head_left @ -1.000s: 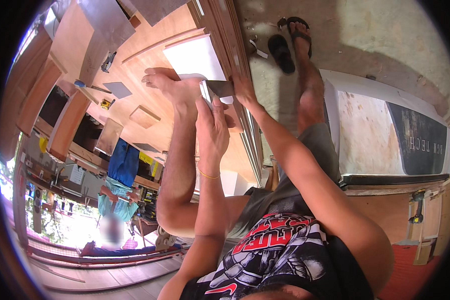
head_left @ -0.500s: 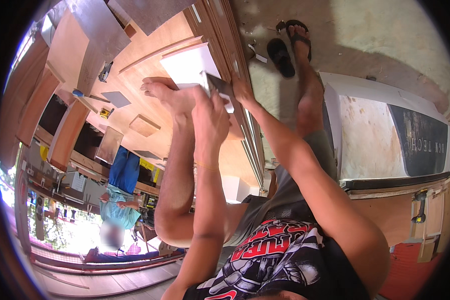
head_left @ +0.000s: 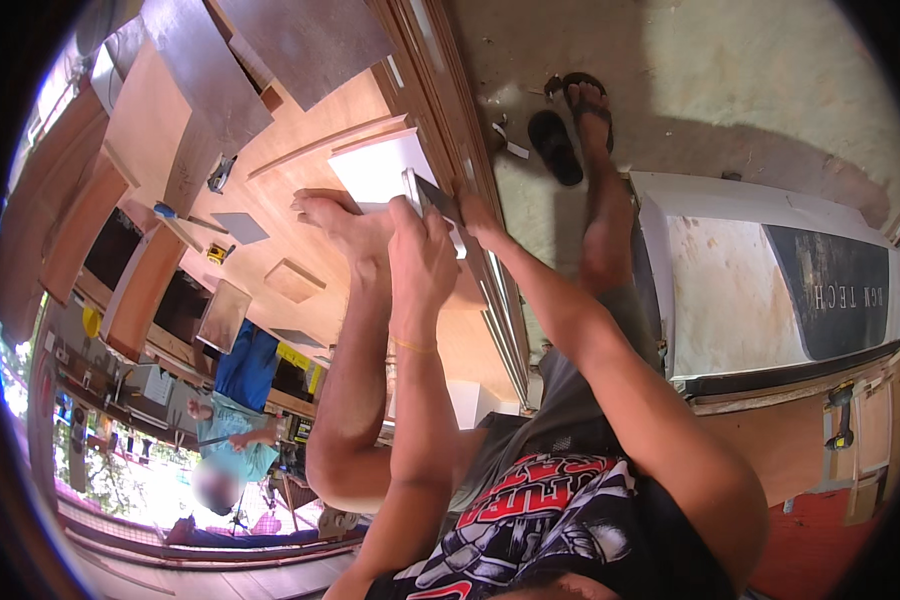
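A small flat panel with a dark face and a white edge stands tilted over the worktable. My left hand grips its near left side, fingers closed on it. At the panel's right edge is my right hand, its fingers curled against the panel and partly hidden. Just beyond lies a white sheet on the table. My bare foot rests on the wooden tabletop left of the hands.
Wood strips, a tape measure and a small wood piece lie on the table. A white box-like unit with a dark panel stands right, near a cordless drill. Another person works at the far left.
The panel and both hands have shifted slightly lower in the picture, along with the table. My grip looks the same. The other person's arms have moved, and a dark stick-like thing now shows there.
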A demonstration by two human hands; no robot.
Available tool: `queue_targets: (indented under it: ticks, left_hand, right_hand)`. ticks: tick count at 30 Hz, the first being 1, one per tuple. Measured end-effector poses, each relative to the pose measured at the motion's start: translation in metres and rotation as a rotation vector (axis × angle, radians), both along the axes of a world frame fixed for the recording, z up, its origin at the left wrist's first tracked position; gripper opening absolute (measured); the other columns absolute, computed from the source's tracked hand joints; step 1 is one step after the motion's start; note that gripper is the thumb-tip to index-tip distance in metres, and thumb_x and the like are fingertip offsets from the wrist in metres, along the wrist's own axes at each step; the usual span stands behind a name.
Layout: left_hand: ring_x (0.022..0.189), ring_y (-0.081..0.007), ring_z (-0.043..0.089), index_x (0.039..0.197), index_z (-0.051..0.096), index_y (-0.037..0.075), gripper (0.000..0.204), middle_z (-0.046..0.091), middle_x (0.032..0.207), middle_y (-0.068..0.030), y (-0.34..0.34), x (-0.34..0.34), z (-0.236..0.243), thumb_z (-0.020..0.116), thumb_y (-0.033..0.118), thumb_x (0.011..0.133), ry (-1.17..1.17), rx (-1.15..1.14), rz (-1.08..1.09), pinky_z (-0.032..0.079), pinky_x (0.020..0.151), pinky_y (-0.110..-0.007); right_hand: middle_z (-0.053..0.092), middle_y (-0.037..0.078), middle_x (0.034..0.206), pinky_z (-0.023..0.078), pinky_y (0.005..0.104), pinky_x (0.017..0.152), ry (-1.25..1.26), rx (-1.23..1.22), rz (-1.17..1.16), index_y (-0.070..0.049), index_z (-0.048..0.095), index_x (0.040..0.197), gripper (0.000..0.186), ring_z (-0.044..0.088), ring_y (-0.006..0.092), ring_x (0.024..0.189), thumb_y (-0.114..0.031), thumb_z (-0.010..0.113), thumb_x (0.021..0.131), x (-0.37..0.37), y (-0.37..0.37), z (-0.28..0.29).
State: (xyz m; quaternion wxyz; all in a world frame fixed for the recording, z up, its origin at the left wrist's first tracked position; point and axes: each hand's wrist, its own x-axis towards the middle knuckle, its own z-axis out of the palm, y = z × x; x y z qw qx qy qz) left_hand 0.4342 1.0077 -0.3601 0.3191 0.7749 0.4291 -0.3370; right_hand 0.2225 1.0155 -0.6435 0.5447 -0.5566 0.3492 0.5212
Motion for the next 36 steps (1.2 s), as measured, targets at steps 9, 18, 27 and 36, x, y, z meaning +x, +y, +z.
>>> queue_targets:
  ticks: [9, 18, 27, 36]
  left_hand:
    - [0.071, -0.0427, 0.061, 0.103, 0.042, -0.002, 0.032, 0.064, 0.083, -0.0274, 0.019, -0.003, -0.024, 0.043, 0.03, 0.102, -0.235, 0.001, 0.141, 0.049, 0.062, -0.047]
    - [0.063, -0.0325, 0.058, 0.099, 0.046, -0.001, 0.042, 0.064, 0.081, -0.0216, 0.035, -0.012, -0.036, 0.042, 0.041, 0.103, -0.25, -0.04, 0.217, 0.048, 0.055, -0.041]
    - [0.054, -0.0223, 0.056, 0.096, 0.051, -0.001, 0.053, 0.063, 0.079, -0.0157, 0.051, -0.023, -0.053, 0.041, 0.051, 0.104, -0.069, -0.272, 0.456, 0.047, 0.047, -0.035]
    - [0.053, -0.0184, 0.057, 0.107, 0.053, 0.002, 0.036, 0.062, 0.08, -0.0116, 0.056, -0.025, -0.061, 0.047, 0.037, 0.107, -0.155, -0.5, 0.649, 0.047, 0.047, -0.03]
  right_hand:
    - [0.058, 0.036, 0.13, 0.04, 0.051, 0.104, -0.051, 0.062, -0.041, 0.007, 0.057, 0.132, 0.062, 0.056, 0.0458, 0.125, -0.043, 0.03, 0.107, 0.004, -0.001, -0.023]
    - [0.06, 0.035, 0.125, 0.04, 0.0498, 0.103, 0.072, 0.159, 0.03, 0.009, 0.056, 0.132, 0.062, 0.056, 0.0454, 0.123, -0.042, 0.031, 0.106, 0.039, -0.008, -0.021]
    - [0.048, 0.036, 0.142, 0.031, 0.0446, 0.116, 0.189, 0.204, 0.058, 0.009, 0.055, 0.136, 0.064, 0.042, 0.0443, 0.14, -0.041, 0.028, 0.107, 0.062, -0.02, -0.014]
    - [0.055, 0.033, 0.127, 0.034, 0.0432, 0.098, 0.023, 0.098, 0.026, 0.011, 0.061, 0.125, 0.066, 0.048, 0.0393, 0.119, -0.045, 0.031, 0.106, 0.056, -0.008, -0.007]
